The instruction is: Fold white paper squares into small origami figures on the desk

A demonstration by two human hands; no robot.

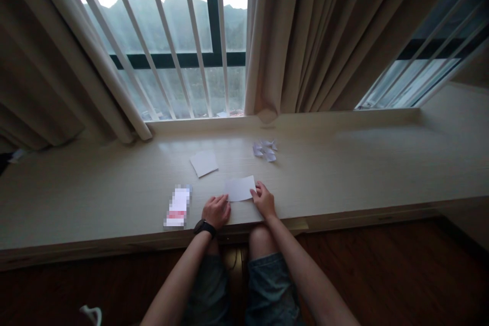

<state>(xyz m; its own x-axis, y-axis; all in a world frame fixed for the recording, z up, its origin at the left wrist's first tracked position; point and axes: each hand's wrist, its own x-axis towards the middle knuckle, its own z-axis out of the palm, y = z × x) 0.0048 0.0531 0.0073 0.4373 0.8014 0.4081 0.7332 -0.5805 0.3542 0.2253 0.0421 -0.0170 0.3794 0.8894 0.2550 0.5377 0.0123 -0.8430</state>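
A white rectangular sheet of paper lies at the near side of the pale wooden ledge, between my hands. My right hand pinches its right edge between thumb and fingers. At the lower left corner, my left hand is closed, its fingertips on the paper's edge; a dark watch is on that wrist. Beyond the sheet sits a small stack of white square paper. Farther right is a cluster of small folded paper pieces, their exact shapes too small to make out.
A phone with a blurred-out screen lies left of my left hand. The ledge runs below a barred window with beige curtains. My knees are at its front edge.
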